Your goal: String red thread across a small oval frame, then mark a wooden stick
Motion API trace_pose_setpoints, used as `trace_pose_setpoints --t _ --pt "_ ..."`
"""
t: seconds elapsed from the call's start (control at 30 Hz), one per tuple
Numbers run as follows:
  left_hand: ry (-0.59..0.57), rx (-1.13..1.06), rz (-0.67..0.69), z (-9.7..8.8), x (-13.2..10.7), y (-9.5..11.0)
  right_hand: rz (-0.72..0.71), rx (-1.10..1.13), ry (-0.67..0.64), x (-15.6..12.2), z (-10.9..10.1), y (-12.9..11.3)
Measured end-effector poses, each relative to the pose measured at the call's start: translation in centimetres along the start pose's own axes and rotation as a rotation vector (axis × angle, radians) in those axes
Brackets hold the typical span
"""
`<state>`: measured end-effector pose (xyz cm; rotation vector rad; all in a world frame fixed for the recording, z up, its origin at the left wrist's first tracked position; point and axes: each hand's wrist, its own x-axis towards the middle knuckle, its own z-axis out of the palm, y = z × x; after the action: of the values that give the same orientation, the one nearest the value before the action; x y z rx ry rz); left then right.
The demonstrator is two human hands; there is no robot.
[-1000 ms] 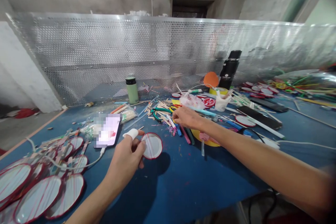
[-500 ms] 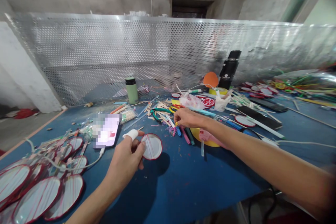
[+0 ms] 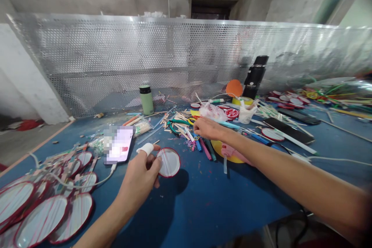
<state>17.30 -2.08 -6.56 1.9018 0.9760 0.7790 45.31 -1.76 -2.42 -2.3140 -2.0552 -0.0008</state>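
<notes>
1. Disc (image 3: 170, 162): small and round, with a white face and a red rim. It is held just above the table (image 3: 203, 205) at front centre, near the phone (image 3: 118, 145) and to its right.
2. Left hand (image 3: 139, 180): thumb and fingers are closed in a pinch on the disc's left edge. One finger wears a white wrap (image 3: 145, 148). The rest of the disc hangs free of the grip.
3. Right hand (image 3: 207, 128): stretched out over the sticks (image 3: 181, 120), well apart from the disc. The fingers are curled downward with their tips at the heap. Whether anything is nipped between them cannot be told.
4. Hazard, disc: it is gripped at one edge only. A slackened pinch would probably let it tilt or drop flat on the table, most likely while the eyes follow the other hand.
5. Hazard, sticks: they lie tangled with the pliers (image 3: 174, 123) and pens (image 3: 205, 150). Drawing one out could drag its neighbours along and scatter them.
6. Hazard, cable (image 3: 99, 181): it runs from the phone close to the left wrist. A snag there could tug the phone.
</notes>
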Motion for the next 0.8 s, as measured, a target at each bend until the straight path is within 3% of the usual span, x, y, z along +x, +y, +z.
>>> trace_pose_setpoints --t 0.13,0.23,0.37,0.4,0.5,0.63,0.8 --pt "0.001 -0.003 0.000 0.0 0.0 -0.2 0.039 0.079 0.062 0.1 -0.3 0.0" --pt "-0.002 -0.020 -0.001 -0.1 0.0 -0.3 0.004 0.224 0.041 -0.6 -1.1 -0.9" --pt "-0.008 -0.065 0.020 0.0 0.1 -0.3 -0.079 0.469 -0.017 -3.7 -2.0 -3.3" --pt "-0.015 -0.098 0.023 0.0 0.1 -0.3 -0.076 0.637 -0.032 -4.7 -2.0 -4.0" --pt "-0.051 -0.250 0.003 -0.1 0.2 0.0 -0.065 0.863 0.008 -7.4 -1.3 -5.7" --pt "-0.047 -0.435 -0.039 -0.3 0.1 0.4 -0.068 0.693 0.223 -9.1 0.5 -7.1" --pt "-0.073 -0.717 -0.116 -0.5 0.1 0.7 -0.132 0.673 0.238 -8.9 1.7 -8.1"
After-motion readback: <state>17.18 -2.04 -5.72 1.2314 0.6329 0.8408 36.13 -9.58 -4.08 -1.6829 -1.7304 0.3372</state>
